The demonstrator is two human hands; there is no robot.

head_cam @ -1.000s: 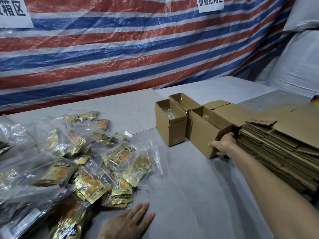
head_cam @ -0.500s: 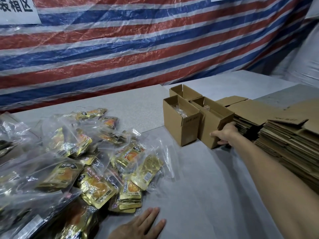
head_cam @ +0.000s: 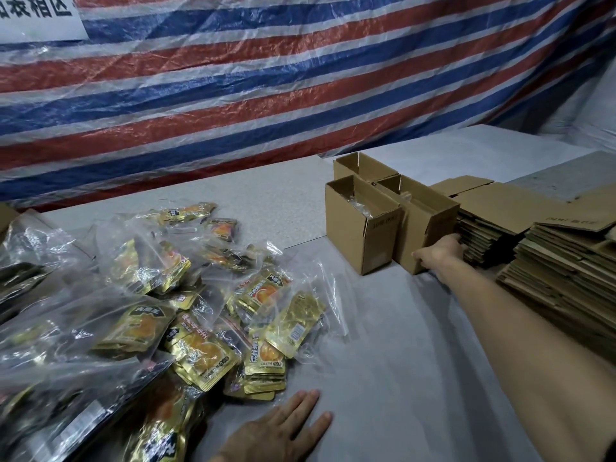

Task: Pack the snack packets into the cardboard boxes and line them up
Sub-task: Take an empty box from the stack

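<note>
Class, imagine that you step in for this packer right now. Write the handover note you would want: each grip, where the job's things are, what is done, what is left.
Left grip: open, flat on the table beside the snack packets.
Right grip: holds the near right box at its lower right corner, side by side with the near left box.
Third box stands behind them; flattened cartons are stacked to the right.
Done: three boxes stand open together; clear plastic shows inside the near left one.
Left: many packets lie loose in a pile; pack them, line boxes up.
</note>
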